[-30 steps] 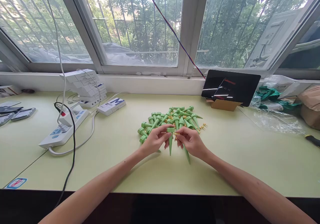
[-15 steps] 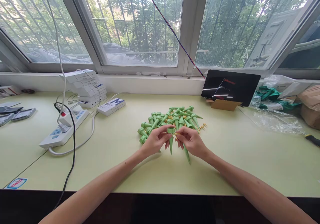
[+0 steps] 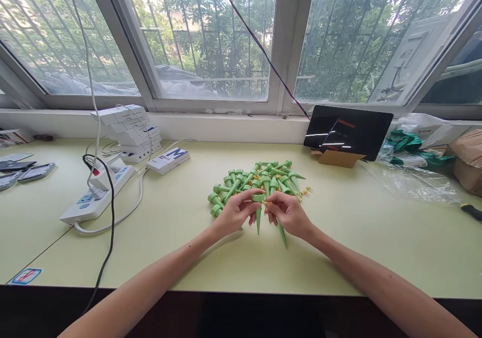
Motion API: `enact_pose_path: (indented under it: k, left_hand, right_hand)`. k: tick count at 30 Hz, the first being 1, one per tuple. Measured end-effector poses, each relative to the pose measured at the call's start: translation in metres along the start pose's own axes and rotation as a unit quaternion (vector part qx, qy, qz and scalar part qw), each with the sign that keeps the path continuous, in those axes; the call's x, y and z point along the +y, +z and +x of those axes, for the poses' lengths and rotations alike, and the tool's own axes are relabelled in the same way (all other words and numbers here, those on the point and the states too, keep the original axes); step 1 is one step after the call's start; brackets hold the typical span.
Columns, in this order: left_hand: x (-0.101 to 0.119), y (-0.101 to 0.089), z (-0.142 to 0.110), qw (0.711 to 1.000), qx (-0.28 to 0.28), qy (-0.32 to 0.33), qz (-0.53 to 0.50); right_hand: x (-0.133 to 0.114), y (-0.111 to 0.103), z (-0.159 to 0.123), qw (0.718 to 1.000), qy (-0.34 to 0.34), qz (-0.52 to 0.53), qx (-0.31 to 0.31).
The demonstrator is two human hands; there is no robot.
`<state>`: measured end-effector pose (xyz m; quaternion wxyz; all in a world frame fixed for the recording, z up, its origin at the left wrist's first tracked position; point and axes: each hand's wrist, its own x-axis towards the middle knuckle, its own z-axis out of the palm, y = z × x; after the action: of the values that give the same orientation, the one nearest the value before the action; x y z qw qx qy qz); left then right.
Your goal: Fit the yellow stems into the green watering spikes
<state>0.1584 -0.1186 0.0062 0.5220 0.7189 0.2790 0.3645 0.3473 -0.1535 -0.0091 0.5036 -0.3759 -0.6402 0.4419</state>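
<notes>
My left hand [image 3: 234,213] is closed, pinching the capped top of a green plastic watering spike [image 3: 258,220] whose tip points down. Between the thumb and fingers of my right hand [image 3: 290,215] is a small yellow plastic piece [image 3: 266,203], held right beside the spike, below its cap; whether the two touch I cannot tell. Another green spike [image 3: 281,234] pokes out from beneath my right hand toward the table's front. Just beyond both hands lies a pile of green spikes [image 3: 264,181], with small yellow pieces [image 3: 308,191] scattered at its right side.
A white power strip [image 3: 96,197] with cables stands on the left of the table [image 3: 211,267], near a white box [image 3: 168,161] and stacked white boxes [image 3: 130,129]. At the back right, a dark tablet [image 3: 348,129] leans in a cardboard stand [image 3: 341,158] beside plastic bags [image 3: 417,147].
</notes>
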Motion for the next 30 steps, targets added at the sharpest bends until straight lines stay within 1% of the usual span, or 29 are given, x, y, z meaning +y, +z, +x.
enact_pose_path:
  k: [6, 9, 15, 18, 24, 27, 30]
  left_hand:
    - [0.0043, -0.0006, 0.0012, 0.998, -0.021, -0.035, -0.049]
    - [0.0038, 0.0000, 0.0008, 0.999, -0.014, -0.024, -0.036]
    - [-0.0018, 0.0012, -0.0005, 1.000, 0.003, 0.010, 0.006]
    - [-0.0024, 0.0008, 0.0000, 1.000, 0.002, 0.009, 0.003]
    - [0.0024, 0.0009, 0.0011, 0.999, -0.013, -0.018, -0.031]
    - [0.0024, 0.0016, 0.0005, 1.000, -0.006, -0.011, -0.020]
    - [-0.0006, 0.0020, -0.0004, 1.000, 0.003, 0.006, -0.005]
  right_hand:
    - [-0.0010, -0.0014, -0.0008, 0.999, -0.010, -0.040, 0.005]
    - [-0.0014, -0.0018, -0.0001, 0.999, -0.008, -0.040, 0.006]
    - [0.0004, -0.0013, 0.0003, 1.000, 0.005, -0.001, 0.001]
    - [0.0005, -0.0003, 0.0004, 1.000, 0.006, 0.000, 0.005]
    - [-0.0017, 0.0000, -0.0002, 1.000, -0.006, -0.030, 0.004]
    - [-0.0022, -0.0007, -0.0004, 0.999, -0.007, -0.033, 0.004]
    - [-0.0011, -0.0013, 0.0001, 1.000, 0.002, -0.009, 0.000]
